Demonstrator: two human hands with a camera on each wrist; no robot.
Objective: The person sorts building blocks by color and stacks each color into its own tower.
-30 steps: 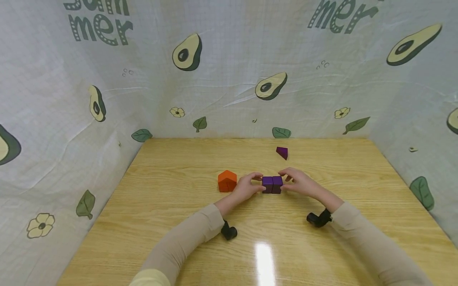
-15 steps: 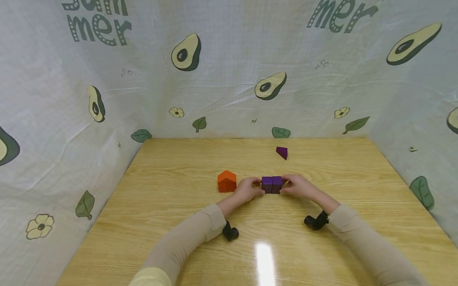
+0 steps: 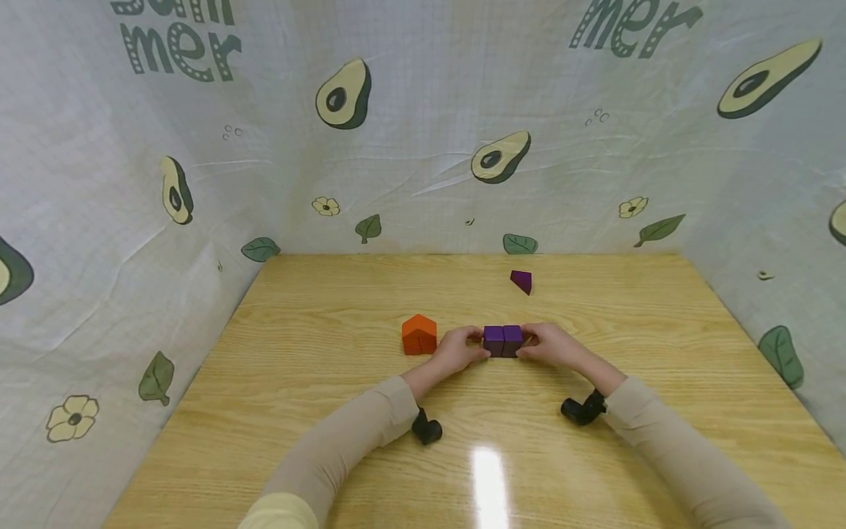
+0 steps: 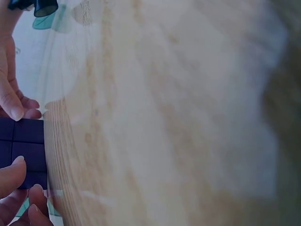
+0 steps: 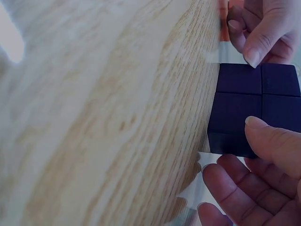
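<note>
Purple cube-shaped blocks (image 3: 503,342) stand side by side on the table, pressed together as one group. In the right wrist view a level seam also crosses the blocks' front face (image 5: 235,110). My left hand (image 3: 457,350) grips the group's left side, thumb on the front and fingers behind. My right hand (image 3: 554,345) grips the right side the same way, its thumb (image 5: 273,143) on the front face and its other fingers curled at the side and back. To the left of my left hand is an orange block shape (image 3: 419,336) with a peaked top and seams below.
A small purple wedge-like piece (image 3: 522,281) lies farther back on the wooden table (image 3: 317,308). Black wrist cameras (image 3: 583,409) stick out under both sleeves. A white cloth printed with avocados (image 3: 410,147) hangs behind and at both sides.
Both hands have lowered their raised fingers and closed in on the sides of the purple blocks. The blocks, the orange shape and the wedge-like piece stay in place.
</note>
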